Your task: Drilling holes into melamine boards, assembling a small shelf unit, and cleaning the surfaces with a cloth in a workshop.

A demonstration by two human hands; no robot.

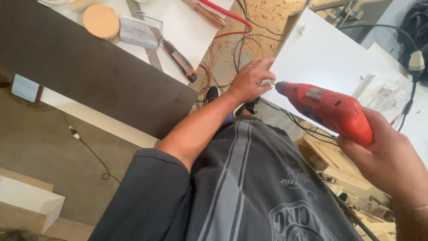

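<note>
My right hand (pixel 383 154) grips the handle of a red electric drill (pixel 330 109), whose chuck points left at the edge of a white panel (pixel 330 58). My left hand (pixel 249 80) rests on that same panel edge, its fingers pinching a small white fitting (pixel 267 82) right at the drill's tip. The drill's bit is hidden between the chuck and my fingers. My left forearm reaches up from my dark grey shirt (pixel 232 192).
A dark brown board (pixel 89 71) lies at left. Behind it a white surface (pixel 187 27) carries an orange utility knife (pixel 180 60), a round wooden disc (pixel 101 21), a metal ruler and a clear box. Cables and sawdust cover the floor (pixel 249 27). Wood offcuts lie at right.
</note>
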